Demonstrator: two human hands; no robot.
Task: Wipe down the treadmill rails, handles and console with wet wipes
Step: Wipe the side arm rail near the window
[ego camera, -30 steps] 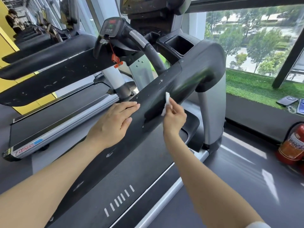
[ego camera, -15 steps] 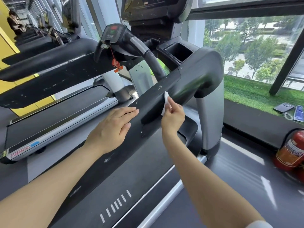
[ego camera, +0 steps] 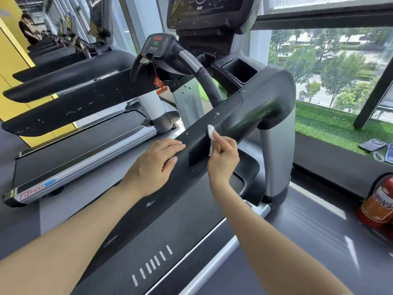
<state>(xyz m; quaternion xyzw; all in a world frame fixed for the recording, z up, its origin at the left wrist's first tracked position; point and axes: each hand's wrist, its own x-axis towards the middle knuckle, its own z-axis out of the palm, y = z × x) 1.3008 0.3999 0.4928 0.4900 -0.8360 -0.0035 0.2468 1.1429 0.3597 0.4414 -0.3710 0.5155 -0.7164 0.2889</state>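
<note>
A white wet wipe (ego camera: 210,136) is pinched in the right hand (ego camera: 223,160) against the black side rail (ego camera: 185,177). The left hand (ego camera: 152,167) is laid flat on the rail, fingers straight and together.

A small white wet wipe (ego camera: 210,138), crumpled, presses against the scuffed black treadmill rail (ego camera: 197,167) crossing frame centre diagonally.
</note>
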